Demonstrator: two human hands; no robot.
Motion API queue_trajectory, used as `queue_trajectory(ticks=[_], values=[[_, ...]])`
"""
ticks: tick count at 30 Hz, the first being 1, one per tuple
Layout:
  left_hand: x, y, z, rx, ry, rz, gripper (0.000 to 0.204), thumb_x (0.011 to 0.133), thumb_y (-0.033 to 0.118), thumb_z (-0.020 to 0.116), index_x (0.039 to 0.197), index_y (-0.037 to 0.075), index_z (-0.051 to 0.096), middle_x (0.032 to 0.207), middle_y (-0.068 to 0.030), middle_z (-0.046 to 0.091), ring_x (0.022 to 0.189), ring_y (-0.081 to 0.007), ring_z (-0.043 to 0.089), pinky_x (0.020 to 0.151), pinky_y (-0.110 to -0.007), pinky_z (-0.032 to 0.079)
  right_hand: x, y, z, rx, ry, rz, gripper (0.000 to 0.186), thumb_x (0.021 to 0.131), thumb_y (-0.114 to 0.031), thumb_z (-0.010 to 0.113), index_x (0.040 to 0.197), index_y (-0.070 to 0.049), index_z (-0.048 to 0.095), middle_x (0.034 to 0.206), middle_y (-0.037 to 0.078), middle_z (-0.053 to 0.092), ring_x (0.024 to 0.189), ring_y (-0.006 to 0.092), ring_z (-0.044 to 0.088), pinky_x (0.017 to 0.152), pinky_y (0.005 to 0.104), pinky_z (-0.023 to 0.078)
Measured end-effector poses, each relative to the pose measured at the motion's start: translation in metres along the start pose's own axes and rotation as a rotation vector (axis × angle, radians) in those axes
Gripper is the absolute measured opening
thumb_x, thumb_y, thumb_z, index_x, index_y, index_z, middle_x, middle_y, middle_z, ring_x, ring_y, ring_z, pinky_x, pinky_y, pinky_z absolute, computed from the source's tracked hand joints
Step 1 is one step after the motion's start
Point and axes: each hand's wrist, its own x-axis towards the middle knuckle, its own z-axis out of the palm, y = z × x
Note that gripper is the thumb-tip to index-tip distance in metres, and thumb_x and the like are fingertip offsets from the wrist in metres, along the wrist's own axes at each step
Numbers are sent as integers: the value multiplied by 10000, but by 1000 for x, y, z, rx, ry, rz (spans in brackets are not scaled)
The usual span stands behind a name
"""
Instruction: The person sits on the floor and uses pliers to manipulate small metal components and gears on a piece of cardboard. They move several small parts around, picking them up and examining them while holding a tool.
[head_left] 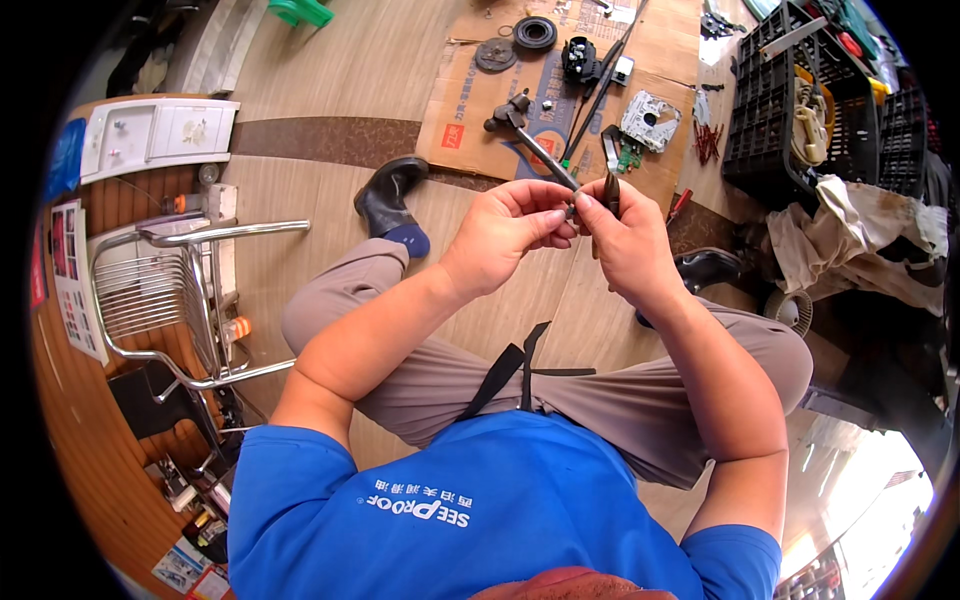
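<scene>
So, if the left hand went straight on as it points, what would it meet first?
The left hand would probably meet the right hand first; whether they touch now is unclear.

The left hand (pixel 510 225) and right hand (pixel 637 242) are viewed closely, steeply downward, from head height by fisheye.

The left hand (pixel 510 238) and the right hand (pixel 635 238) are brightly and fairly evenly lit, though the small piece (pixel 571 211) between their fingertips is too tiny to be made out. Far behind the right hand, detail is burnt out by white glare (pixel 895 500), above which deep shadow is seen. Well left of the left hand, the metal chair (pixel 250 229) and wooden panelling (pixel 90 460) are visibly bent toward the blackened rim.
</scene>
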Motion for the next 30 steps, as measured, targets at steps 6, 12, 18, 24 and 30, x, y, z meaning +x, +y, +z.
queue_trajectory(ticks=[6, 12, 18, 24, 30], values=[[0, -4, 1, 32, -33, -66, 213, 924, 46, 582, 1128, -18, 589, 1001, -98, 662, 880, -160, 651, 805, -298, 548, 0, 2, -2, 211, -2, 133, 137, 947, -133, 572, 925, 0, 601, 798, 33, 621, 709, 87, 562, 634, 240, 466], [0, -9, 1, 188, -7, -10, 190, 938, 71, 575, 1107, -14, 592, 975, -96, 669, 860, -159, 660, 782, -290, 551, -3, 3, 1, 335, 8, 241, 131, 948, -130, 567, 923, -4, 591, 776, 27, 605, 679, 92, 555, 624, 243, 467], [1, -9, 1, 183, 49, -35, 191, 972, 115, 530, 1089, -16, 606, 932, -88, 678, 831, -155, 665, 756, -285, 559, -2, 7, 1, 343, 23, 264, 137, 946, -143, 575, 917, -9, 589, 771, 21, 602, 662, 88, 544, 623, 240, 464], [1, -6, 1, 160, 76, -7, 201, 982, 136, 519, 1038, -27, 622, 916, -73, 664, 808, -141, 655, 727, -271, 553, -1, 9, 1, 284, 16, 248, 140, 939, -143, 590, 896, -10, 598, 757, 10, 590, 661, 81, 529, 614, 233, 453], [1, -5, -1, 172, 102, 25, 213, 992, 139, 496, 1029, -30, 620, 887, -71, 659, 792, -138, 648, 724, -272, 552, -2, 12, 6, 259, 13, 234, 134, 942, -141, 589, 907, -13, 603, 765, 5, 592, 661, 79, 524, 611, 231, 449]])
